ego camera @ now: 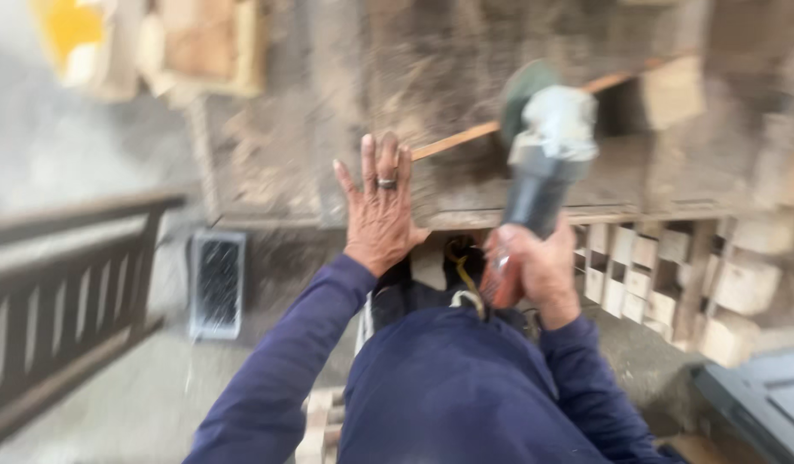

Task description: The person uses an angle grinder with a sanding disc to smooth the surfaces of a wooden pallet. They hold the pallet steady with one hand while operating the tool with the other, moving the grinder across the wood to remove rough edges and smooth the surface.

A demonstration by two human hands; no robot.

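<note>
Woodworking shop: dusty workbench [534,185], stacked wood blocks [663,275].

Whole view motion-blurred: workbench [328,155] surface detail, the yellow object [69,30] at top left and the stacked wood blocks [672,275] under the bench are smeared beyond telling. Angle grinder [543,146]: disc edge indistinct, rear handle covered by the right hand [534,271], so the grip on it cannot be read; a thin wooden strip [465,136] runs behind it, its middle hidden. Dark railing [62,283] cut by the left edge, grey case [757,404] by the bottom right corner; left hand [380,206] fingertips soft.
</note>
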